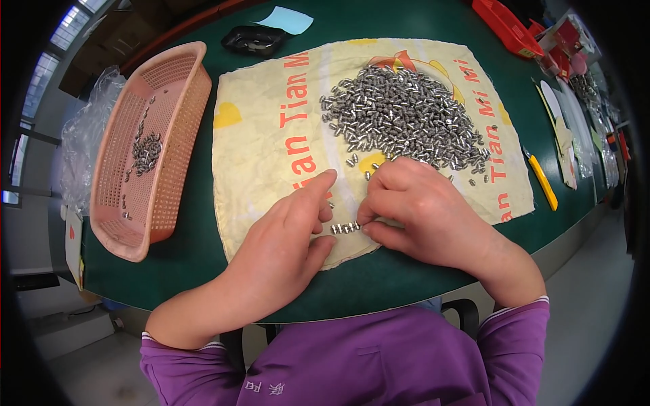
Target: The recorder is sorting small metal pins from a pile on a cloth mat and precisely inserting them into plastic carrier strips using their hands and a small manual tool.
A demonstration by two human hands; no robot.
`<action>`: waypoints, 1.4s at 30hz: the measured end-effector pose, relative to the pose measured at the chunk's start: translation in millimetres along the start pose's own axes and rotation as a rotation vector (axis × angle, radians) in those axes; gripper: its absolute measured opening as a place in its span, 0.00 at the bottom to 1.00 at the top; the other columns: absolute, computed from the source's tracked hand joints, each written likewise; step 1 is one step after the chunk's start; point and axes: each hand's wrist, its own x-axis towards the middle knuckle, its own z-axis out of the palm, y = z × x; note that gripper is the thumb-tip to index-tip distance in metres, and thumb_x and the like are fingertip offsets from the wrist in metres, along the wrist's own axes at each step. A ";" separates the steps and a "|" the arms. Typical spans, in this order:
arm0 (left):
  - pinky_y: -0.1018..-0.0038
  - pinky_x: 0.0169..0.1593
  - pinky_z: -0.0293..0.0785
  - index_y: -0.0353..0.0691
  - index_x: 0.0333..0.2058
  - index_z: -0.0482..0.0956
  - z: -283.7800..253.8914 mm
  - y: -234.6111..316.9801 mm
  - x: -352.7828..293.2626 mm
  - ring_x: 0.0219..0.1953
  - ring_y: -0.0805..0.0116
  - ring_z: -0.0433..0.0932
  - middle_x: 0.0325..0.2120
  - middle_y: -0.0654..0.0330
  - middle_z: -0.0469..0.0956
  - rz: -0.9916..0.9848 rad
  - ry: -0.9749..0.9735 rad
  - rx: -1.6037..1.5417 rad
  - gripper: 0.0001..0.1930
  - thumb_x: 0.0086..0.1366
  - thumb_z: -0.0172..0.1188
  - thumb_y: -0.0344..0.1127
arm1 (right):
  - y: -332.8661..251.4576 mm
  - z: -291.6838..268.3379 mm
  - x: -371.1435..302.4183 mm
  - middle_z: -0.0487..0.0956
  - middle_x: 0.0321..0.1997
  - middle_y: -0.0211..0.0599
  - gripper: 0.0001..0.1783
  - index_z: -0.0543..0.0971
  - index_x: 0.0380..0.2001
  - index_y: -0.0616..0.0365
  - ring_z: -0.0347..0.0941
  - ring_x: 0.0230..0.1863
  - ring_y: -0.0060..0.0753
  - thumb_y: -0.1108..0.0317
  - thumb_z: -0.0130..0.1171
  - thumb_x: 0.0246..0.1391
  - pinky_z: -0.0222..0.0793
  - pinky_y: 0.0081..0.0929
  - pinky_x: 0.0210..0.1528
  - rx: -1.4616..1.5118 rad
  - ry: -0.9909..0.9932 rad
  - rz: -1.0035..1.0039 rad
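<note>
A short row of small shiny metal parts (pixel 345 228), barrel-shaped with grooves, lies near the front edge of a printed cream cloth (pixel 257 169). At the row's right end, my right hand (pixel 426 213) has thumb and fingers pinched on one such part; the fingers partly cover it. My left hand (pixel 284 227) is to the left of the row, thumb and fingers apart, apparently holding nothing. Another metal part shows beside its fingertips. Beyond my hands spreads a large heap of the same metal parts (pixel 399 111), with a few loose ones along its near side.
Left of the cloth stands a pink plastic basket (pixel 193 115) with some metal parts inside, beside clear plastic wrap (pixel 88 145). A black object (pixel 254 40) and pale blue paper (pixel 290 19) lie at the back. To the right are a yellow-handled tool (pixel 543 181) and a red tray (pixel 504 27).
</note>
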 end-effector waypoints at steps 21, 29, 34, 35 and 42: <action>0.75 0.45 0.79 0.38 0.69 0.62 2.1 0.3 -1.2 0.38 0.72 0.81 0.40 0.60 0.83 -0.012 0.038 -0.018 0.38 0.61 0.66 0.18 | -1.6 4.8 -0.8 0.75 0.29 0.35 0.10 0.82 0.30 0.54 0.76 0.36 0.45 0.69 0.72 0.43 0.72 0.41 0.40 0.028 0.021 0.037; 0.76 0.44 0.79 0.37 0.67 0.64 16.5 -10.4 4.0 0.37 0.72 0.81 0.37 0.60 0.83 0.088 0.108 -0.043 0.37 0.60 0.68 0.19 | -3.4 16.8 -2.6 0.75 0.28 0.35 0.10 0.81 0.28 0.54 0.76 0.34 0.44 0.68 0.72 0.42 0.71 0.42 0.37 0.002 0.063 0.019; 0.77 0.43 0.75 0.37 0.68 0.62 20.1 -10.3 3.1 0.37 0.73 0.79 0.35 0.62 0.79 0.082 0.108 -0.066 0.38 0.60 0.68 0.18 | -4.8 17.6 -2.5 0.74 0.27 0.35 0.11 0.79 0.27 0.54 0.75 0.34 0.44 0.68 0.72 0.42 0.71 0.42 0.36 0.017 0.064 0.038; 0.77 0.43 0.75 0.37 0.68 0.62 20.3 -10.4 2.9 0.37 0.73 0.79 0.35 0.62 0.79 0.082 0.107 -0.067 0.38 0.60 0.68 0.18 | -4.9 17.7 -2.6 0.75 0.27 0.35 0.11 0.78 0.27 0.54 0.75 0.34 0.44 0.68 0.72 0.42 0.71 0.42 0.36 0.025 0.058 0.038; 0.78 0.43 0.71 0.38 0.68 0.62 18.4 -8.4 3.9 0.37 0.75 0.75 0.35 0.65 0.76 0.049 0.040 -0.159 0.40 0.58 0.67 0.16 | -5.1 15.7 -3.6 0.75 0.28 0.35 0.11 0.79 0.28 0.53 0.76 0.34 0.44 0.68 0.73 0.42 0.71 0.41 0.36 0.047 0.034 0.033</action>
